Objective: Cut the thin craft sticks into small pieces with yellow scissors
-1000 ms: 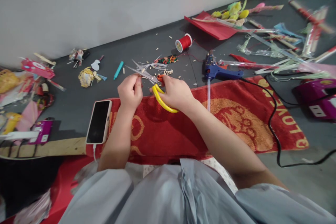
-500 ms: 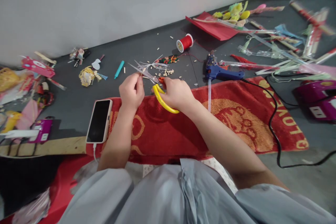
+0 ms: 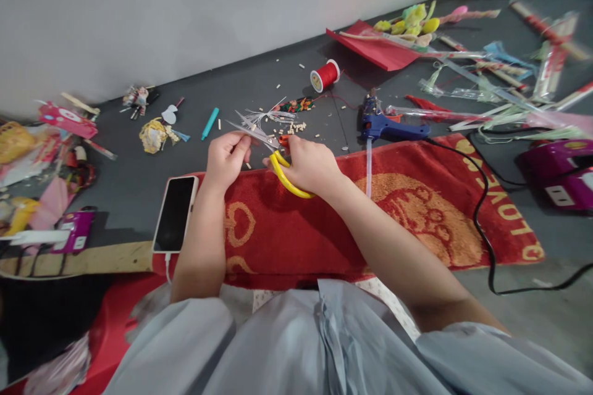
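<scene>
Yellow-handled scissors (image 3: 293, 184) are gripped in my right hand (image 3: 314, 163), their blades slightly apart and pointing up and left. My left hand (image 3: 225, 159) is closed in a pinch just beneath the blade tips; what its fingers hold is too small to make out. Just beyond the blades lies a bundle of thin white strands (image 3: 266, 116), with small pale cut pieces (image 3: 296, 128) scattered beside it. Something orange-red (image 3: 283, 139) shows by my right fingers, partly hidden. Both forearms reach over a red towel (image 3: 296, 234).
A blue glue gun (image 3: 393, 128) with a clear stick rests on the towel's far edge. A red thread spool (image 3: 325, 76) and a teal pen-like stick (image 3: 210, 124) lie behind. A phone (image 3: 175, 214) sits left; wrapped sticks (image 3: 482, 83) crowd the right.
My left hand has shifted slightly left and down, away from the blades. A small pale piece now shows near its fingertips. The scissors have barely moved.
</scene>
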Motion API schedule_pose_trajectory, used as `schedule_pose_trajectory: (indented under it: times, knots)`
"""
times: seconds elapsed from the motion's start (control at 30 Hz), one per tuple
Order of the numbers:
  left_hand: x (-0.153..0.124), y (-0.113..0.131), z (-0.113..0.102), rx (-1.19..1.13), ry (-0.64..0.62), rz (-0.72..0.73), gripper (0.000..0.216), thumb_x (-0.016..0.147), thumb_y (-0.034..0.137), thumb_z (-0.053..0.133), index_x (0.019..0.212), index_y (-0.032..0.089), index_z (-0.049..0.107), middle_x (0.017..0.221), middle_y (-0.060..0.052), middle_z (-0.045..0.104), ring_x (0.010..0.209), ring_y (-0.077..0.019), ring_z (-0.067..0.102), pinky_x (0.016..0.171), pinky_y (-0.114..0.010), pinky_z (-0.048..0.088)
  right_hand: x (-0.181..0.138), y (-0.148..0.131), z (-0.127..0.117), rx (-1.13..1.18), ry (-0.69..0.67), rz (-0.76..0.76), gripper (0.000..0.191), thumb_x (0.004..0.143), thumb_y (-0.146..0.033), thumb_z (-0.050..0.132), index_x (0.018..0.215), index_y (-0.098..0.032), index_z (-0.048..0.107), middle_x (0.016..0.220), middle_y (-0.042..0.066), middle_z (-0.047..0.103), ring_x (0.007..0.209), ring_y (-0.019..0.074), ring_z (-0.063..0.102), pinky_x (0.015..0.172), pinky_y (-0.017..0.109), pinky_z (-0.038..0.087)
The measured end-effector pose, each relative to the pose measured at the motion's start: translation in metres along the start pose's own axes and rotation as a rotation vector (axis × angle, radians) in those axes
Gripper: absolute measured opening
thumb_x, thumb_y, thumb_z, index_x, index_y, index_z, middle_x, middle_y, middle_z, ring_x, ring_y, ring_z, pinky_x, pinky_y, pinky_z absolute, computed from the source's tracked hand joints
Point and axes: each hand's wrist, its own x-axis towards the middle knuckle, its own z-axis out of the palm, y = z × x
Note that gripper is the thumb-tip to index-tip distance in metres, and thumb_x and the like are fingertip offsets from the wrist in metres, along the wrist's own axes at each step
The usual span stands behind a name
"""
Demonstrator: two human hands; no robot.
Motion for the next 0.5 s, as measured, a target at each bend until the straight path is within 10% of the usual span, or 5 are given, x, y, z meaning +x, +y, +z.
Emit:
schedule_pose_trajectory:
  times: [0.5]
  knots:
    - [-0.0034,0.0012,-0.0052,-0.340,-0.141,-0.208,0.032,0.080,0.052,0.062,0.070,0.022,0.066,0.043,0.004,0.041,0.035,-0.0048,0.033,0.033,-0.019,0.022,-0.0039,-0.0016,-0.0037,0.032,0.004,-0.083,0.064,0.086,-0.068,0.039,0.112,-0.011,0.053,0.106,0.015,0.068,0.091,0.0273,0.065,0.076,0.034,0.044]
